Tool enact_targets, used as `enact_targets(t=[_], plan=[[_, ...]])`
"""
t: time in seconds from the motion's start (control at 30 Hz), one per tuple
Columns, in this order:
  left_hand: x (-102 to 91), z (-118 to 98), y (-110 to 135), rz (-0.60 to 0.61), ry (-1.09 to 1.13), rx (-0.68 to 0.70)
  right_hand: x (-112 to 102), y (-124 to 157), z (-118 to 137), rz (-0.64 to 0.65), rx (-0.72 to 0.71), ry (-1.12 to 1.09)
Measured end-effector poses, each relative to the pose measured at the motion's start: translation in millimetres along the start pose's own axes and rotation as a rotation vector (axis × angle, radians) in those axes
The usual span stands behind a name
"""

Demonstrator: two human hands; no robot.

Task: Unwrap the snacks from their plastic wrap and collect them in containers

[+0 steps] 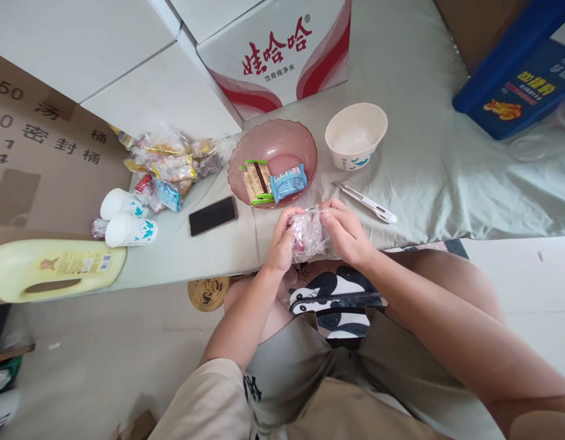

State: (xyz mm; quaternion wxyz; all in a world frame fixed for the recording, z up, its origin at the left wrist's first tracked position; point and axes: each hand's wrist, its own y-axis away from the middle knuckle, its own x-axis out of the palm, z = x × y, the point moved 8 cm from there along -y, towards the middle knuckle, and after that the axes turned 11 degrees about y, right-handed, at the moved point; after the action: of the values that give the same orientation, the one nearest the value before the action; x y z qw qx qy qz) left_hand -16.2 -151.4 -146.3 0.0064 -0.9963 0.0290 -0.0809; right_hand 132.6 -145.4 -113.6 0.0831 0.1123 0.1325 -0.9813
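Between my two hands is a crumpled clear plastic bag with something reddish inside that I cannot make out. My left hand grips its left side, fingers closed. On the right, my right hand pinches the bag's upper edge. Just beyond them stands a pink ribbed bowl, holding green-edged wrapped biscuits and a blue snack packet. A white utility knife lies to the right of my right hand. Behind it is a white paper bowl with pale, translucent stuff in it.
Left of the pink bowl lie a black phone and a heap of wrapped snacks. Two paper cups and a yellow jug lie farther left. A white-and-red carton stands behind; a blue container is at right.
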Motion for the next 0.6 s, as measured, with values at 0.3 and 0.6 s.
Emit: enact_targets(t=[0.3, 0.6], plan=[[3.5, -0.1, 0.0, 0.062, -0.034, -0.01, 3.3, 0.1, -1.8, 0.022, 0.013, 0.059], [3.9, -3.6, -1.9, 0.087, -0.103, -0.003, 5.4, -3.1, -4.5, 0.019, 0.049, 0.094]])
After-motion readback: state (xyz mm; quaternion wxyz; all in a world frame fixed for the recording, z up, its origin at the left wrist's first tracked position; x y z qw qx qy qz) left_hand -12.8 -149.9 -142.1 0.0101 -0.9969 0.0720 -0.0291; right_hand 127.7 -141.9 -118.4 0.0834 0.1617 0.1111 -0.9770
